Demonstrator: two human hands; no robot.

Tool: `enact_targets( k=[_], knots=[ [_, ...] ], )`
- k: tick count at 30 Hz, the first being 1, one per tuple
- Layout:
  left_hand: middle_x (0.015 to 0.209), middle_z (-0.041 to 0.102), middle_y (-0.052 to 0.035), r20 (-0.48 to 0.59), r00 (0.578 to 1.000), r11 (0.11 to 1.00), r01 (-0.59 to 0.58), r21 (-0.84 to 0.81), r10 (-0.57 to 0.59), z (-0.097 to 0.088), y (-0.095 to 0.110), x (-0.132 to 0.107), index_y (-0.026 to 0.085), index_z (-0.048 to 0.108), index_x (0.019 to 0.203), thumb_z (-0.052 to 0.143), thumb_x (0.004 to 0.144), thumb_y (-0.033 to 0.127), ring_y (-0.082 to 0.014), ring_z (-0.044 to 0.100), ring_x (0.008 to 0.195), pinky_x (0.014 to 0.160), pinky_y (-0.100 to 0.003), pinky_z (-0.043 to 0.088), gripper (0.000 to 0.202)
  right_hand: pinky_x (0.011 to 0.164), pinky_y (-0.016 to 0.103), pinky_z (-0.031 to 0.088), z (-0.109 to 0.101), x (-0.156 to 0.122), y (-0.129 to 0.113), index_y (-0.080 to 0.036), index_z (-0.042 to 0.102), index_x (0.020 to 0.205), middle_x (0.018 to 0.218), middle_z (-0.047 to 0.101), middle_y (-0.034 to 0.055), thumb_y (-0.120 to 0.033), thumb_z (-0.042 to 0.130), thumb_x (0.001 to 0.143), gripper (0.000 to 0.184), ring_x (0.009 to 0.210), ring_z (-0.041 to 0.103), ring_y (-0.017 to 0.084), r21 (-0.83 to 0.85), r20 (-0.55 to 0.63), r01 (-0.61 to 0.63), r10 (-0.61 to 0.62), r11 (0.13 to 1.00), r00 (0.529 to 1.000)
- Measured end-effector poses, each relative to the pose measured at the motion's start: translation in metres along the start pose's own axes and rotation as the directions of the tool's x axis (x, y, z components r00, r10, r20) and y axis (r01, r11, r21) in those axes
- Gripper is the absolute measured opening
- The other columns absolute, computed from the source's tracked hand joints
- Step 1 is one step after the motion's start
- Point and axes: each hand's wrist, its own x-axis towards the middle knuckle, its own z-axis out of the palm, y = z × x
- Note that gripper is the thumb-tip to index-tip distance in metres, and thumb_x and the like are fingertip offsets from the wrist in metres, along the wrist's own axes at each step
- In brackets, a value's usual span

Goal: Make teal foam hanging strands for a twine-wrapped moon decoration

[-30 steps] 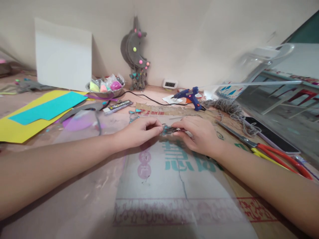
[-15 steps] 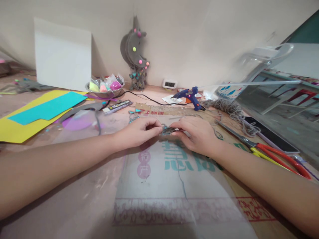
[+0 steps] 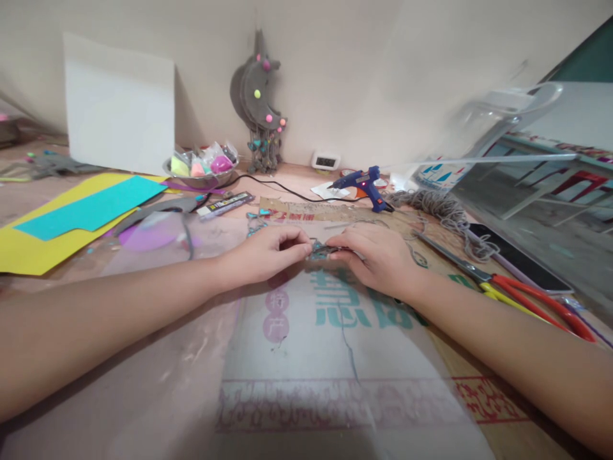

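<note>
Both my hands meet over a flattened cardboard sheet (image 3: pixel 345 345) printed with teal characters. My left hand (image 3: pixel 265 254) is curled, its fingertips pinching one end of a small grey and teal craft piece (image 3: pixel 322 250). My right hand (image 3: pixel 378 259) presses on the other end of that piece with its fingers held together. The piece lies on the cardboard between the two sets of fingertips and is mostly hidden by them.
A blue glue gun (image 3: pixel 364 185) stands behind my hands with grey yarn (image 3: pixel 440 214) to its right. Red and yellow scissors (image 3: pixel 517 291) and a phone (image 3: pixel 522 262) lie at the right. Yellow and teal paper (image 3: pixel 71 217), a bowl of pompoms (image 3: pixel 204 167) and a grey moon ornament (image 3: pixel 258 102) are at the left and back.
Almost nothing differs. Both hands stay on the small craft piece, with only slight shifts of the fingertips.
</note>
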Motion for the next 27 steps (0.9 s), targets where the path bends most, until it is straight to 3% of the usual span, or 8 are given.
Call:
enact_targets(
  k=[4,9,13,18,27],
  knots=[
    [0.06,0.053,0.0025,-0.006,1.0,0.999,-0.029,0.025,0.029,-0.001,-0.002,0.002,0.016,0.056,0.074,0.048,0.085,0.034,-0.0087,0.046,0.052,0.048,-0.02,0.036,0.023,0.067,0.03,0.042,0.001,-0.004,0.002,-0.018,0.062,0.1,0.083,0.067,0.006,-0.032,0.049,0.092,0.021,0.075,0.06,0.018,0.061,-0.031,-0.065,0.067,0.996,0.997],
    [0.056,0.051,0.0037,-0.012,1.0,1.0,-0.015,-0.004,0.015,0.0,-0.001,0.002,0.016,0.055,0.074,0.047,0.086,0.034,-0.0082,0.043,0.049,0.047,-0.02,0.034,0.023,0.059,0.028,0.043,-0.001,-0.005,-0.003,-0.017,0.059,0.105,0.082,0.066,0.0056,-0.034,0.054,0.087,0.025,0.067,0.058,0.017,0.255,-0.136,-0.232,0.272,0.939,0.953],
    [0.053,0.049,0.0042,-0.012,1.0,1.0,-0.01,0.003,0.01,0.001,-0.001,0.001,0.017,0.056,0.074,0.047,0.086,0.036,-0.0087,0.044,0.048,0.048,-0.021,0.035,0.024,0.055,0.025,0.043,-0.004,0.005,-0.016,-0.017,0.062,0.094,0.075,0.066,0.0027,-0.035,0.061,0.082,0.022,0.061,0.058,0.014,0.425,-0.039,-0.391,0.448,0.816,0.893],
    [0.061,0.053,0.0029,-0.015,0.998,0.997,-0.065,0.039,0.066,0.0,-0.005,0.002,0.016,0.058,0.077,0.048,0.086,0.036,-0.0094,0.047,0.054,0.053,-0.022,0.037,0.024,0.051,0.022,0.039,-0.001,0.011,-0.023,-0.018,0.065,0.075,0.066,0.063,0.0004,-0.029,0.06,0.082,0.014,0.057,0.054,0.012,0.524,0.079,-0.424,0.453,0.739,0.888],
    [0.065,0.057,0.002,0.0,0.998,0.998,-0.056,0.039,0.056,0.0,-0.001,0.0,0.016,0.061,0.079,0.051,0.086,0.039,-0.0085,0.047,0.054,0.051,-0.02,0.036,0.026,0.048,0.021,0.033,-0.002,0.012,-0.023,-0.017,0.061,0.07,0.059,0.054,-0.002,-0.031,0.058,0.083,0.02,0.053,0.045,0.01,0.561,0.145,-0.482,0.494,0.673,0.858]
  ],
)
